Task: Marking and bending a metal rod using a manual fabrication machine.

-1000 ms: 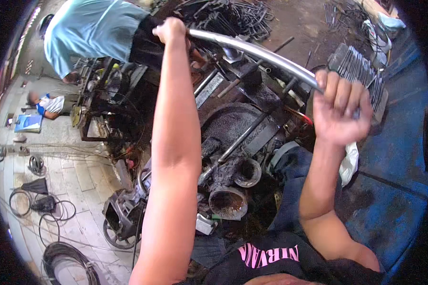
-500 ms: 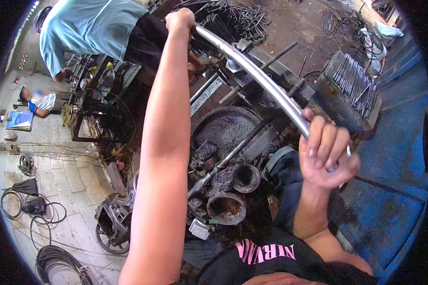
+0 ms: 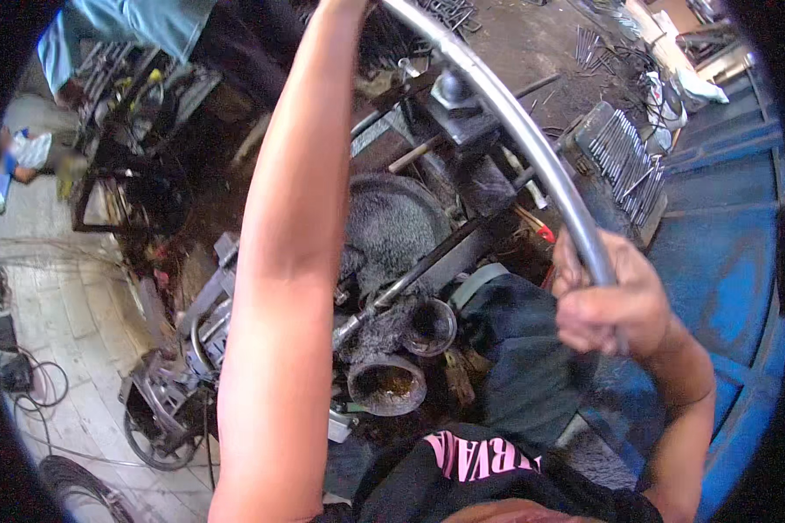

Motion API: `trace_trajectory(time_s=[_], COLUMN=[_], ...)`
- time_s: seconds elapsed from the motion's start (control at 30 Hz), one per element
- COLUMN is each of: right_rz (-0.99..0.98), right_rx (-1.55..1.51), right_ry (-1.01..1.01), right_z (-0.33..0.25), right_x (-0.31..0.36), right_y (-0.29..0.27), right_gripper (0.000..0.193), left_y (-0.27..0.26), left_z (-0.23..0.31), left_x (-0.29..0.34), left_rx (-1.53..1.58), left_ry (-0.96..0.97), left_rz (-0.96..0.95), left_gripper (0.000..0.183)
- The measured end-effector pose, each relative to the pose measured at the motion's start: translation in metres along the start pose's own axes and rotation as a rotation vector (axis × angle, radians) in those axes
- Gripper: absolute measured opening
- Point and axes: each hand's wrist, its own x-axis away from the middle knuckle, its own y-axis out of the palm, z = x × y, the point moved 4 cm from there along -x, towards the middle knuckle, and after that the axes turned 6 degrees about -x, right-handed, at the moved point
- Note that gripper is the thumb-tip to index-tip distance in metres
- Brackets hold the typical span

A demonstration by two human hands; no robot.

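A long, curved, shiny metal pipe [image 3: 532, 131] sweeps from the upper edge down to the right. Near its lower end my right hand [image 3: 619, 292] is closed round it, thumb and fingers wrapped. My left forearm [image 3: 292, 209] reaches straight up; its hand lies past the upper edge, so its fingers are hidden. Beneath the pipe is a dark metal block with a large bolt head [image 3: 452, 90] on top. Crosswise rods stick out beside that block.
Below lie a round pan of grey grains [image 3: 397, 222], two grimy cups [image 3: 388, 386] and a slanting bar [image 3: 436, 264]. A tray of metal rods [image 3: 624, 161] sits by the blue panels [image 3: 715, 261]. Red-handled pliers [image 3: 542, 231] lie nearby. A co-worker's blue shirt [image 3: 139, 26] shows upper left.
My right hand has turned and slid lower on the pipe, its elbow swinging out right. The left hand, earlier wrapped round the pipe's far end, has passed beyond the upper edge. The view has shifted.
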Motion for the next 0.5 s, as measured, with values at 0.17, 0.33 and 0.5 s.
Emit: trace_trajectory(time_s=[0.17, 0.33, 0.5], right_rz=[0.016, -0.001, 0.205], right_rx=[-0.243, -0.23, -0.201], right_ry=[-0.115, -0.088, 0.058], right_z=[0.032, 0.034, 0.022], right_x=[-0.01, -0.013, -0.012], right_y=[0.023, 0.017, 0.008], right_gripper=[0.022, 0.026, 0.032], left_y=[0.03, 0.033, 0.042], left_z=[0.026, 0.031, 0.037], left_x=[0.05, 0.064, 0.084], left_rx=[-0.004, -0.312, 0.184], left_ry=[0.295, 0.323, 0.097], left_rz=[0.151, 0.006, -0.085], left_gripper=[0.037, 0.029, 0.034])
